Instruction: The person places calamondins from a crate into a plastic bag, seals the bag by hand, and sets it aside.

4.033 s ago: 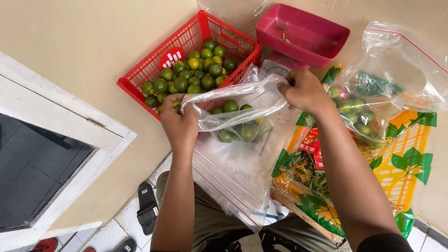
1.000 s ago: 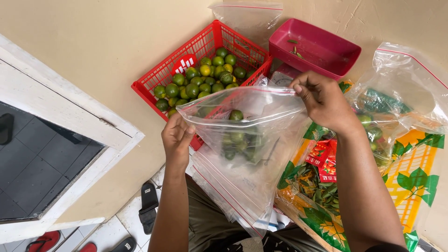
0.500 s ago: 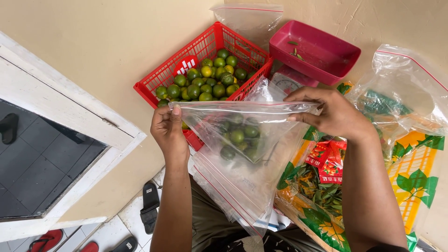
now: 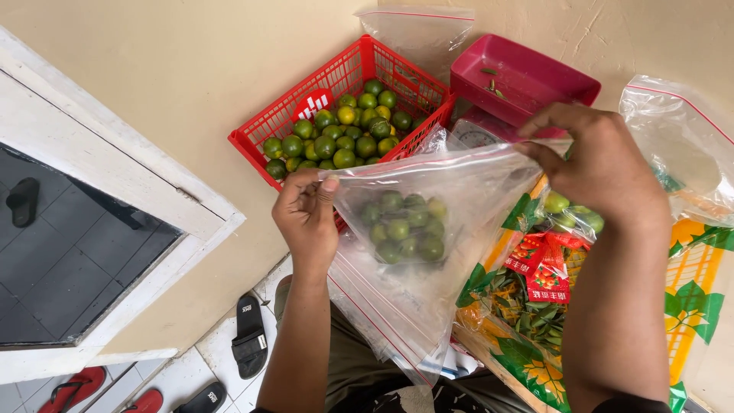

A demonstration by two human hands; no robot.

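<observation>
A person's left hand and right hand each pinch an end of a clear plastic bag's top edge, pulling it taut so its limes sag between both grips. A red basket of limes sits just beyond.

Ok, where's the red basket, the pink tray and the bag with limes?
red basket (image 4: pixel 269 131), head view, left rim.
pink tray (image 4: pixel 535 76), head view, bare inside floor.
bag with limes (image 4: pixel 466 191), head view, clear upper side.
</observation>
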